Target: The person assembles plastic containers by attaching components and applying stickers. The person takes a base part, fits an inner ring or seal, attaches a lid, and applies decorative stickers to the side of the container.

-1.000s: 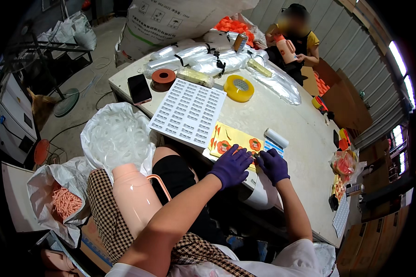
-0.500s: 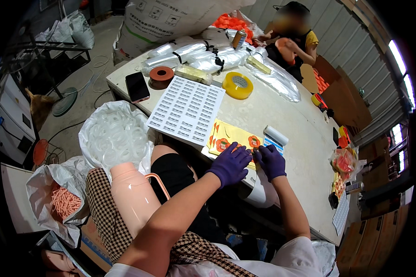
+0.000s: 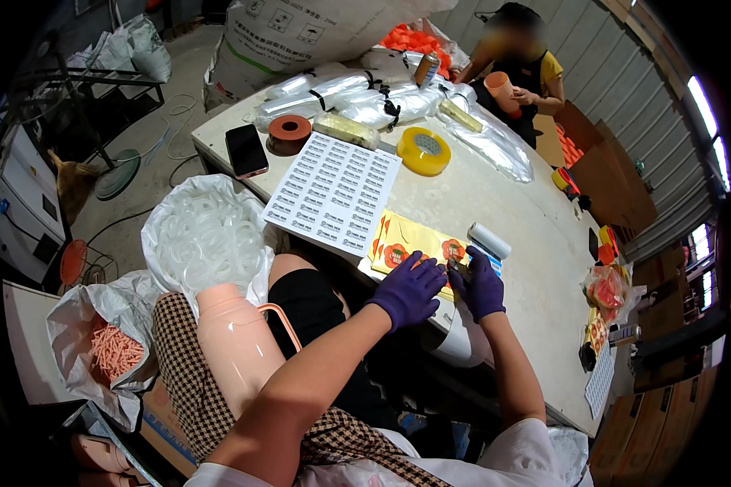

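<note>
Yellow label sheets (image 3: 418,237) printed with red flower shapes lie at the table's near edge. My left hand (image 3: 410,293), in a purple glove, rests flat on their lower part with its fingers stretched out. Just right of it, my right hand (image 3: 481,289), gloved alike, has thumb and fingers pinched together over the sheets' right end. A small dark bit shows at those fingertips, too small to name. Across my lap leans a pink jug (image 3: 240,345) with a loop handle, under my left forearm and held by neither hand.
A printed white sticker sheet (image 3: 333,193), yellow tape roll (image 3: 424,152), brown tape roll (image 3: 288,134), phone (image 3: 246,151) and white roll (image 3: 490,240) lie on the table (image 3: 536,300). A bag of clear rings (image 3: 207,235) stands left. A co-worker (image 3: 520,73) sits across, holding a pink cylinder.
My right hand's fingertips have lifted slightly at the sheets' right end, and a dark bit shows there. My left hand stays on the sheets. The co-worker has turned the pink cylinder upright.
</note>
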`<move>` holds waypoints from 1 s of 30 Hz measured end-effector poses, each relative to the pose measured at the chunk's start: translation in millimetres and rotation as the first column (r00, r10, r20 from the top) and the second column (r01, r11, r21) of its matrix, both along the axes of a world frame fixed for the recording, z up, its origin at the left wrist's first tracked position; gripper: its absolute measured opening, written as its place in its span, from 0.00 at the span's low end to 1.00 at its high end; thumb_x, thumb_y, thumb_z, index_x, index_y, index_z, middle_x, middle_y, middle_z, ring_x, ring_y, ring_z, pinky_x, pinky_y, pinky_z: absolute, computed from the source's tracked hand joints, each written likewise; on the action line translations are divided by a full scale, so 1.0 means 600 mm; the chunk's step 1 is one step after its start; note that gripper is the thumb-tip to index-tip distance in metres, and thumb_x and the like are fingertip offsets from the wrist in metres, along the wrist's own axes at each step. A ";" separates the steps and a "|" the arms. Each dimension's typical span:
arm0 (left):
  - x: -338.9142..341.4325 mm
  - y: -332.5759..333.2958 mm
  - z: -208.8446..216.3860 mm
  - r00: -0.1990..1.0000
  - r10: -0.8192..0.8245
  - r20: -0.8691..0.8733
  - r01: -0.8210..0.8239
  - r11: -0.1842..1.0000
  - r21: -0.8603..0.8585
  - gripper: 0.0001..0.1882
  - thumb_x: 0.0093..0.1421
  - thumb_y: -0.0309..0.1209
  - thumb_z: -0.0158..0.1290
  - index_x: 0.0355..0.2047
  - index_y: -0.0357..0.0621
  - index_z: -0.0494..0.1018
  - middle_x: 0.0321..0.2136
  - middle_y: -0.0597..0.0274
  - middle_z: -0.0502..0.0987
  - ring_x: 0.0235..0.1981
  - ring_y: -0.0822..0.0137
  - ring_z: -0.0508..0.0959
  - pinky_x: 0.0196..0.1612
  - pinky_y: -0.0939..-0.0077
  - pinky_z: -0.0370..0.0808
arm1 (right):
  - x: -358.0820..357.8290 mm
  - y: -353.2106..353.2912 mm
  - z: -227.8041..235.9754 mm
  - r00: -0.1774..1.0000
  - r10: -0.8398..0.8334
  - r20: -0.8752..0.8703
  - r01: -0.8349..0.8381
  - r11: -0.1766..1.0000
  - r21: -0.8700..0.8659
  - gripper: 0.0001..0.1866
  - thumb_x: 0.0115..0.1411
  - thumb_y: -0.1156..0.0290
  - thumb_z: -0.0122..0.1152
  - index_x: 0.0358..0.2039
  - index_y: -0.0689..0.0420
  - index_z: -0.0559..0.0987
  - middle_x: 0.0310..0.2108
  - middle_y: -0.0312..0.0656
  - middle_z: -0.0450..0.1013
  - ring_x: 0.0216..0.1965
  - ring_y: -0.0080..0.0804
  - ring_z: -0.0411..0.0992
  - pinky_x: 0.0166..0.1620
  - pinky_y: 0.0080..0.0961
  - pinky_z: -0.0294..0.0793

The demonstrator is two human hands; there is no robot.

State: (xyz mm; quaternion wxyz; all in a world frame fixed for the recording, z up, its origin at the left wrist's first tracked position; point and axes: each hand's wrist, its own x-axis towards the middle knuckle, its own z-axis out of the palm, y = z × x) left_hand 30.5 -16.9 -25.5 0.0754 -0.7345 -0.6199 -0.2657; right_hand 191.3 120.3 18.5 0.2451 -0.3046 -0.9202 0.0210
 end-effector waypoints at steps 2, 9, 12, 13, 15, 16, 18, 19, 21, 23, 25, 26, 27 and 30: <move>-0.003 -0.003 -0.001 1.000 0.017 -0.025 -0.017 1.000 -0.009 0.29 0.65 0.48 0.46 0.61 0.46 0.69 0.63 0.56 0.69 0.66 0.57 0.64 0.73 0.53 0.49 | -0.009 -0.008 0.012 0.999 0.045 -0.012 -0.044 0.999 0.007 0.30 0.60 0.54 0.66 0.61 0.41 0.70 0.36 0.45 0.74 0.32 0.43 0.78 0.33 0.39 0.78; 0.002 -0.002 0.006 0.999 0.017 -0.035 -0.018 1.000 -0.009 0.29 0.65 0.48 0.47 0.61 0.46 0.70 0.62 0.56 0.70 0.66 0.57 0.65 0.72 0.53 0.50 | 0.010 0.014 0.011 0.967 0.086 0.240 -0.077 0.996 -0.047 0.26 0.63 0.54 0.62 0.62 0.35 0.72 0.36 0.44 0.73 0.32 0.43 0.77 0.33 0.39 0.77; -0.004 -0.004 0.003 0.999 0.024 -0.032 -0.025 1.000 -0.016 0.29 0.65 0.48 0.47 0.61 0.46 0.70 0.61 0.55 0.71 0.66 0.57 0.65 0.72 0.53 0.50 | -0.001 0.011 0.015 0.971 0.095 0.219 -0.072 0.991 -0.111 0.23 0.63 0.54 0.61 0.59 0.36 0.75 0.35 0.44 0.73 0.32 0.43 0.77 0.35 0.38 0.77; -0.004 -0.004 0.002 0.999 0.024 -0.036 -0.025 1.000 -0.008 0.29 0.65 0.48 0.47 0.61 0.46 0.70 0.61 0.55 0.71 0.66 0.58 0.65 0.72 0.53 0.50 | -0.002 0.007 0.019 0.974 0.078 0.214 -0.051 0.990 -0.128 0.22 0.63 0.54 0.61 0.58 0.37 0.77 0.35 0.43 0.73 0.33 0.43 0.77 0.35 0.38 0.77; -0.005 -0.006 0.000 0.999 0.027 -0.041 -0.027 1.000 -0.001 0.29 0.64 0.48 0.47 0.61 0.46 0.70 0.61 0.55 0.71 0.66 0.58 0.65 0.72 0.53 0.50 | -0.006 0.005 0.022 0.972 0.095 0.213 -0.065 0.987 -0.147 0.20 0.63 0.54 0.61 0.55 0.37 0.79 0.34 0.43 0.73 0.33 0.43 0.77 0.36 0.37 0.76; -0.005 -0.007 0.001 0.999 0.028 -0.042 -0.029 1.000 -0.010 0.29 0.64 0.48 0.47 0.61 0.46 0.70 0.61 0.55 0.71 0.66 0.58 0.65 0.72 0.53 0.50 | -0.006 0.005 0.023 0.971 0.109 0.213 -0.075 0.984 -0.164 0.18 0.63 0.54 0.61 0.53 0.38 0.81 0.34 0.44 0.73 0.33 0.43 0.77 0.36 0.37 0.76; -0.006 -0.009 0.002 0.999 0.033 -0.043 -0.034 0.999 -0.020 0.29 0.64 0.48 0.47 0.61 0.46 0.70 0.61 0.55 0.71 0.66 0.58 0.65 0.72 0.53 0.50 | -0.009 0.008 0.023 0.967 0.114 0.229 -0.074 0.981 -0.177 0.17 0.64 0.54 0.61 0.53 0.40 0.81 0.35 0.44 0.74 0.33 0.42 0.77 0.36 0.37 0.76; -0.005 -0.008 0.003 0.999 0.028 -0.042 -0.029 0.999 -0.024 0.29 0.64 0.48 0.47 0.61 0.45 0.70 0.61 0.55 0.71 0.66 0.58 0.65 0.73 0.53 0.49 | -0.007 0.011 0.024 0.963 0.113 0.246 -0.068 0.980 -0.187 0.17 0.64 0.55 0.60 0.52 0.41 0.82 0.36 0.44 0.75 0.33 0.41 0.77 0.36 0.36 0.76; -0.003 -0.007 0.006 0.999 0.025 -0.042 -0.026 0.999 -0.027 0.29 0.64 0.48 0.47 0.61 0.45 0.70 0.61 0.55 0.71 0.66 0.58 0.65 0.73 0.53 0.49 | -0.002 0.036 0.005 0.979 0.163 0.120 -0.119 0.944 -0.308 0.17 0.65 0.56 0.60 0.51 0.44 0.82 0.36 0.42 0.76 0.32 0.38 0.76 0.35 0.34 0.75; 0.002 -0.002 0.004 1.000 0.005 -0.009 -0.005 0.999 -0.042 0.29 0.64 0.47 0.47 0.61 0.45 0.70 0.61 0.55 0.70 0.66 0.58 0.65 0.73 0.53 0.49 | 0.009 0.068 0.014 0.981 0.192 -0.010 -0.179 0.892 -0.415 0.17 0.65 0.57 0.60 0.51 0.47 0.82 0.37 0.41 0.77 0.32 0.34 0.76 0.35 0.32 0.75; 0.003 0.001 -0.001 1.000 0.005 -0.017 -0.006 0.999 -0.038 0.29 0.64 0.47 0.47 0.61 0.45 0.70 0.62 0.54 0.70 0.66 0.58 0.65 0.73 0.52 0.49 | 0.010 0.119 0.047 0.995 -0.094 0.027 0.067 0.458 -0.887 0.18 0.67 0.59 0.58 0.54 0.51 0.80 0.36 0.36 0.76 0.30 0.24 0.73 0.30 0.24 0.72; 0.007 0.003 0.001 1.000 -0.005 -0.018 0.005 1.000 -0.025 0.29 0.64 0.47 0.47 0.61 0.45 0.70 0.62 0.54 0.69 0.66 0.57 0.64 0.73 0.52 0.49 | 0.019 0.139 0.064 0.989 -0.093 -0.118 -0.053 0.519 -0.853 0.18 0.68 0.61 0.57 0.56 0.50 0.79 0.35 0.34 0.75 0.28 0.20 0.70 0.28 0.20 0.68; 0.011 0.005 0.005 1.000 -0.008 -0.014 0.008 1.000 -0.018 0.29 0.64 0.47 0.47 0.61 0.45 0.70 0.62 0.54 0.69 0.66 0.57 0.64 0.73 0.52 0.49 | 0.031 0.157 0.085 0.963 -0.080 -0.258 -0.166 0.578 -0.799 0.19 0.69 0.62 0.56 0.58 0.50 0.78 0.34 0.32 0.73 0.26 0.17 0.67 0.25 0.16 0.65; -0.001 0.004 0.003 1.000 -0.004 0.003 0.004 0.999 -0.045 0.30 0.64 0.48 0.47 0.61 0.45 0.69 0.62 0.52 0.69 0.67 0.53 0.64 0.73 0.50 0.49 | 0.018 0.170 0.169 0.708 -0.365 -0.605 -0.455 0.419 -0.786 0.21 0.70 0.64 0.55 0.62 0.50 0.75 0.33 0.30 0.71 0.24 0.11 0.63 0.24 0.11 0.59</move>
